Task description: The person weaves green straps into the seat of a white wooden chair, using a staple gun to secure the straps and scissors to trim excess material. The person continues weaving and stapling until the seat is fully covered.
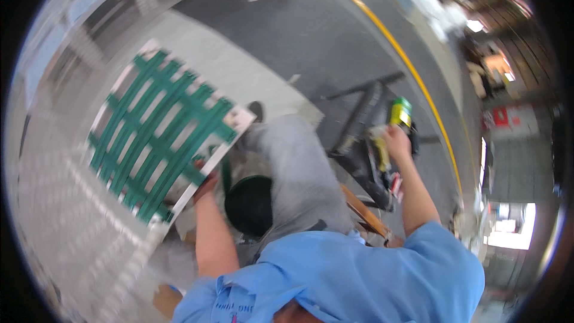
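Our left hand grips frame edge, straps already woven; right hand by green can, hold unclear. Can't tell what's left.

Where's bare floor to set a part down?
Dark floor between pale strip and yellow line, beyond the black stand. Crowded: around the right hand, beside stand and green-and-yellow container; green-strapped frame fills the left.

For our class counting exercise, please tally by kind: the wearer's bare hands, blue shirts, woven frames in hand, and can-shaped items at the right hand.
Bare hands, left hand and right hand: 2
Light-blue cloth shirt: 1
White frame woven with flat green strips: 1
Green-and-yellow can-shaped item: 1
Total: 5
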Demonstrator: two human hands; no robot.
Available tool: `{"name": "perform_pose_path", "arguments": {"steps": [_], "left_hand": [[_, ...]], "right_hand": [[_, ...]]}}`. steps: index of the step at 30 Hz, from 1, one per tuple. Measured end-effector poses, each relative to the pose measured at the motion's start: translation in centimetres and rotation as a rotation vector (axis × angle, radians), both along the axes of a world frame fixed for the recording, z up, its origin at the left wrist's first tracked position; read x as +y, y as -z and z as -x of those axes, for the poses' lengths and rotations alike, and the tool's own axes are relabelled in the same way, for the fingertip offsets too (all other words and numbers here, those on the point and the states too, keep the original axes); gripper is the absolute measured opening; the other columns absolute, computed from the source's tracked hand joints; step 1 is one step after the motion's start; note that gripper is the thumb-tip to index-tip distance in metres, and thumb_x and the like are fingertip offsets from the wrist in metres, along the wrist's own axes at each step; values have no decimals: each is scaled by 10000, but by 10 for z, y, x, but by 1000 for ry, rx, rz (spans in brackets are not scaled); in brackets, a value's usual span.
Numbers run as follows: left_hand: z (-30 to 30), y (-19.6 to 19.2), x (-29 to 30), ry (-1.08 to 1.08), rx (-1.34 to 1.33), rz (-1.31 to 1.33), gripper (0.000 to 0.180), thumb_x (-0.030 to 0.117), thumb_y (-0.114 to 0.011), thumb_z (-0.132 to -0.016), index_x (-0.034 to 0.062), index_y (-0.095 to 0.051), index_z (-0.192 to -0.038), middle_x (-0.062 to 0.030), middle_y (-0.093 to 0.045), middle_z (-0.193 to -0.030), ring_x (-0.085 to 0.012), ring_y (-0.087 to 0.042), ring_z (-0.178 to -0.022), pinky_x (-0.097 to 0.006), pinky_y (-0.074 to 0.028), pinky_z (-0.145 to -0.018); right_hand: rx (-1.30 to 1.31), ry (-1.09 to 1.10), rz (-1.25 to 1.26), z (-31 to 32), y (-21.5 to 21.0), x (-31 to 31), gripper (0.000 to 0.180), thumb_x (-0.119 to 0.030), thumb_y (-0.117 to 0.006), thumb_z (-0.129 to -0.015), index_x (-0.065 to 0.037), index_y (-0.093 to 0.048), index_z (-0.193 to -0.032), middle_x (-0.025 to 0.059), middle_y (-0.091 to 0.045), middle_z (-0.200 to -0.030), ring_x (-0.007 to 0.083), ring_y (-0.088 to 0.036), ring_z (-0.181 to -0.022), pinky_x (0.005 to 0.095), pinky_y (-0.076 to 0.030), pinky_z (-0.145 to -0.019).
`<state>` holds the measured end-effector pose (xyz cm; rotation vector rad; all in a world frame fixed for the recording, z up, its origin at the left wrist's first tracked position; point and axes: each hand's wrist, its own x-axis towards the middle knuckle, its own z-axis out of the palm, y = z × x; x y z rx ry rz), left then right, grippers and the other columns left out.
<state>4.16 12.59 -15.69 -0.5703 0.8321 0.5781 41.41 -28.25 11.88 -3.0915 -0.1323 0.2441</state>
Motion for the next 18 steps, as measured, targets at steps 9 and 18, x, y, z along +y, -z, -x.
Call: {"name": "perform_pose_path", "arguments": {"steps": [9,18], "left_hand": [[3,-1,-7,-61,37,-80,181,316,-667,-964,171,-719,-868,-31,-737,-778,-209,-735,-712,-429,-627,-582],[-2,-2,-9,-165,-61,-157,130,196,-655,-988,84,-706,-946,-56,-731,-743,-214,-741,-643,-419,-642,-532]], "right_hand": [[298,99,-403,-18,72,-72,274,-33,-781,-798,-7,-680,-1052,42,-689,-905,178,-646,-775,354,-525,-697],[326,-143,-626,55,-25,43,490,-16,-732,-796,-57,-617,-1271,24,-633,-985,142,-612,-829,301,-509,-689]]}}
